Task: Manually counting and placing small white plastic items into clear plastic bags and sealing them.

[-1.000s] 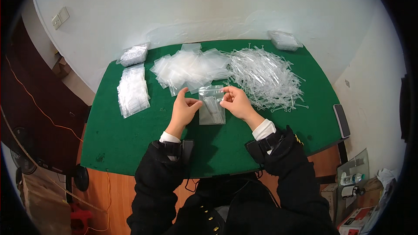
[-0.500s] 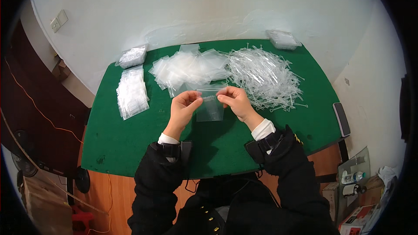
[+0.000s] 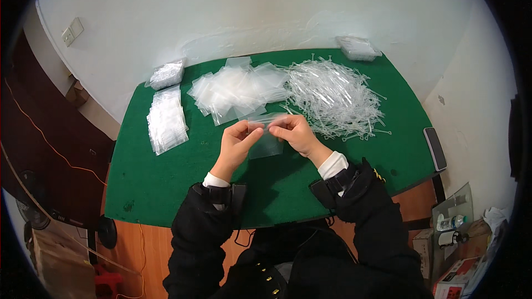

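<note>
Clear bag (image 3: 266,149) was held mid-surface, between the hands; whether it touched the green surface (image 3: 147,188) was unclear. Left hand (image 3: 237,142) pinched its upper left between thumb and fingers, right hand (image 3: 296,135) its upper right; paired grip presumably steadied the limp film. Loose bags (image 3: 238,91) and slender clear pieces (image 3: 335,97) lay far side, likely for reach. Pale wall (image 3: 249,11) beyond; wood-toned floor (image 3: 157,246) below.
</note>
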Tool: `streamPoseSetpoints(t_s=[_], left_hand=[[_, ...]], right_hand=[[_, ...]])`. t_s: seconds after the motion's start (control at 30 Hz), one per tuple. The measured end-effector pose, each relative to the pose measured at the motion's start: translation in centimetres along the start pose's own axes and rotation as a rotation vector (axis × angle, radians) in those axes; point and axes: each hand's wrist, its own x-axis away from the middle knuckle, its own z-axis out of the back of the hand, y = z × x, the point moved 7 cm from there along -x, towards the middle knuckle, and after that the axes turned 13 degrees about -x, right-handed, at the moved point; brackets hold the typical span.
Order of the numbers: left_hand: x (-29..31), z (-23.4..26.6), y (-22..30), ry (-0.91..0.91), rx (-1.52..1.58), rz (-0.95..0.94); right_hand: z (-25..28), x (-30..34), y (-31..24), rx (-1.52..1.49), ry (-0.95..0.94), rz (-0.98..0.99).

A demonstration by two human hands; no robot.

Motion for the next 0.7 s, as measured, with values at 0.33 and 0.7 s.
streamPoseSetpoints(t_s=[0.33,0.7], left_hand=[[0.2,0.3,-0.4,0.020,0.016,0.137],[0.1,0.1,-1.1,-0.013,-0.072,0.122]], right_hand=[[0.9,-0.1,-0.1,-0.058,0.092,0.034],[1.0,-0.1,-0.3,0.055,0.116,0.075]])
